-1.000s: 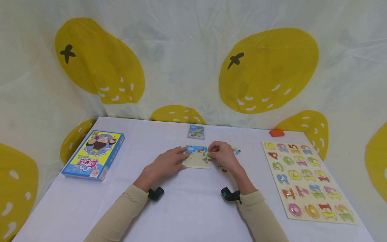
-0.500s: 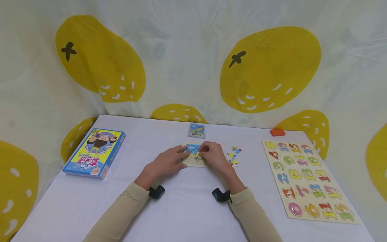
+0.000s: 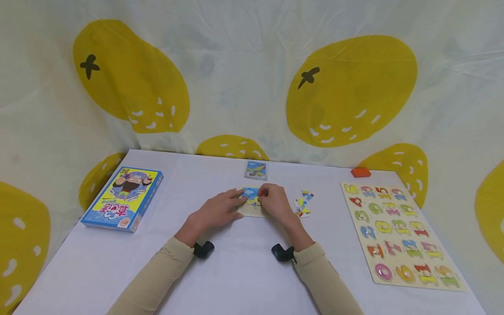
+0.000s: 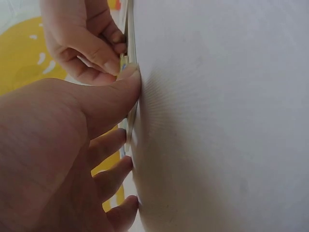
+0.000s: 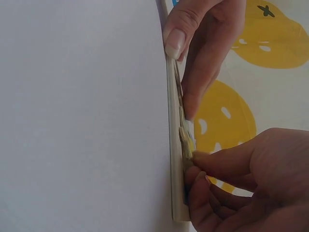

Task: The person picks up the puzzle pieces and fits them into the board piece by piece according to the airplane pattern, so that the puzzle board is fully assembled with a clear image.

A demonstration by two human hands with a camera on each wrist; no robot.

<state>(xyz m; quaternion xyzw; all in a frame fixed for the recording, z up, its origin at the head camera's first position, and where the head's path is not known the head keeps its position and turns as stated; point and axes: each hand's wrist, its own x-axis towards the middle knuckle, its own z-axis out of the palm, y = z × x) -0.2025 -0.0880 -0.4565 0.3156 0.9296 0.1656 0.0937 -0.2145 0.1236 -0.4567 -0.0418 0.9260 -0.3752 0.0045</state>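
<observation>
A small wooden puzzle board (image 3: 252,211) lies at the middle of the table, with blue sky and yellow puzzle pieces (image 3: 249,193) in its upper part. My left hand (image 3: 220,211) rests on its left side, thumb at the edge and a fingertip on the pieces. My right hand (image 3: 276,204) is over the board's right half. In the right wrist view, the thumb and forefinger of that hand (image 5: 260,169) pinch a puzzle piece (image 5: 187,142) at the board's surface; the fingers partly hide it. Loose puzzle pieces (image 3: 302,211) lie just right of the board.
Behind the board lies a picture card (image 3: 256,170) showing a yellow plane. A blue and yellow box (image 3: 124,199) stands at the left. On the right are a wooden number board (image 3: 397,236) and an orange block (image 3: 360,173). A fruit-patterned cloth (image 3: 244,87) hangs behind the table.
My right hand has moved left across the board with the puzzle piece, most of it in the first half second. More loose pieces now show behind it. My left hand stays in place.
</observation>
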